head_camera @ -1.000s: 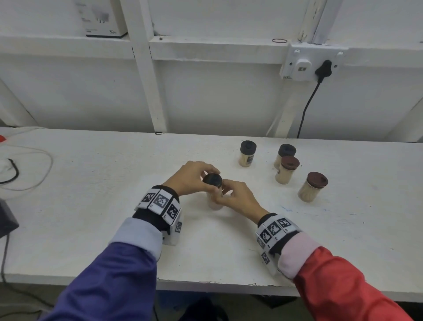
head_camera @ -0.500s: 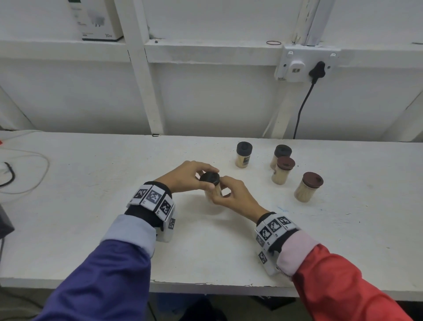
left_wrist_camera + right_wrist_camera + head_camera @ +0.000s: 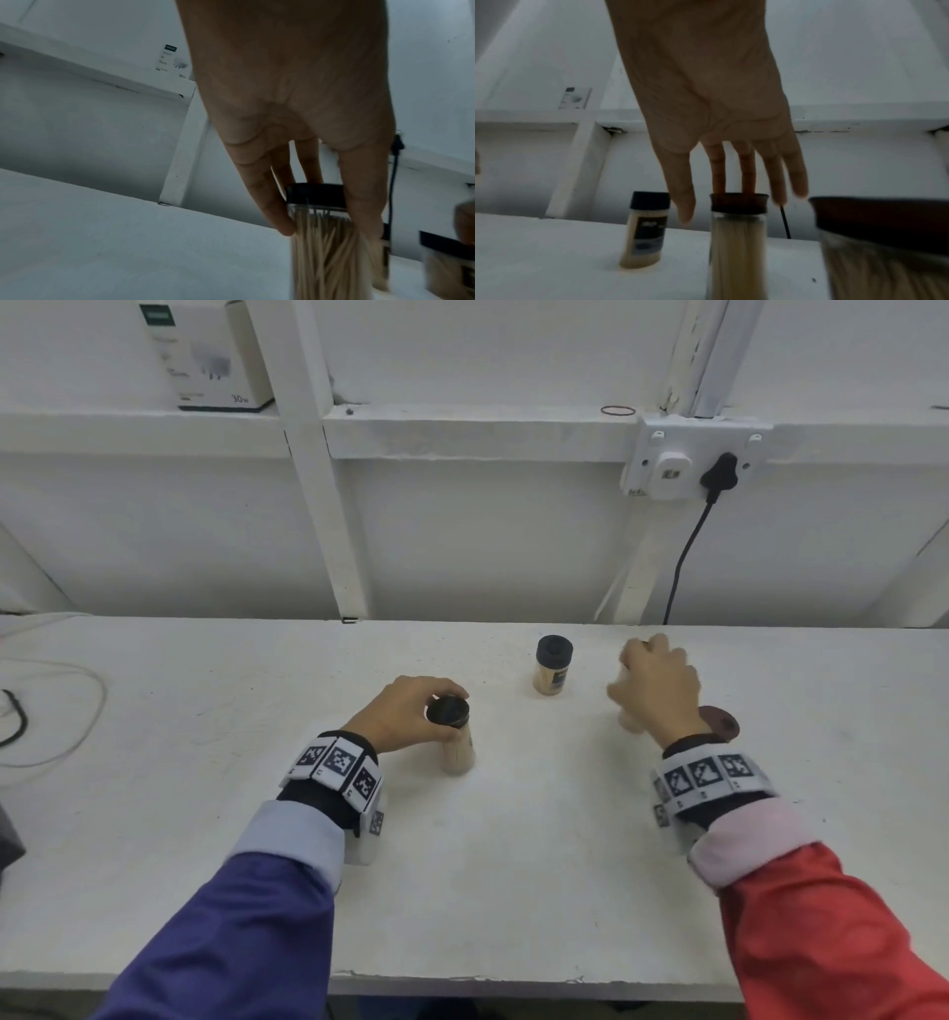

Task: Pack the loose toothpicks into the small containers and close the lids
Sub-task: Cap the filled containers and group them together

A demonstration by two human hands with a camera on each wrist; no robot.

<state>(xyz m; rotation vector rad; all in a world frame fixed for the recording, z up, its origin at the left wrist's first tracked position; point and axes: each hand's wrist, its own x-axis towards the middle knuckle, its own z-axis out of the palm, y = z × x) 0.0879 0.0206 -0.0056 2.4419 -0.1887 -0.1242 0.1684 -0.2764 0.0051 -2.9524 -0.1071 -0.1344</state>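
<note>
- Black cap [image 3: 448, 711] first, at the left of the group: your left hand [image 3: 398, 713] curls round the upper part of a clear container [image 3: 457, 752] packed with toothpicks [image 3: 331, 253], thumb on one side and fingers on the other, as the left wrist view shows.
- That container stands on the white counter [image 3: 205, 762], and its cap looks seated level. Before you let go, I would press down on the cap, so that it does not spring off.
- Release by opening the fingers straight outward; the container is tall and narrow, so a sideways drag could tip it.
- Further right, a second black-capped container [image 3: 553, 666] stands by itself toward the back of the counter, already closed. Leave it alone.
- Your right hand [image 3: 655, 688] reaches over the containers at the right with its fingers spread and relaxed, gripping nothing; the view there is blurred.
- In the right wrist view, two fingertips [image 3: 718, 182] seem to come down behind the brown cap of a full container [image 3: 738, 243]. Whether they touch it I cannot tell.
- Take this one by the body just under the cap, not by the cap alone, which may lift off.
- A wider brown-lidded container [image 3: 719, 720] stands just beside your right wrist; keep the wrist high so you do not knock it.
- No loose toothpicks show on the counter, so packing seems nearly finished.
</note>
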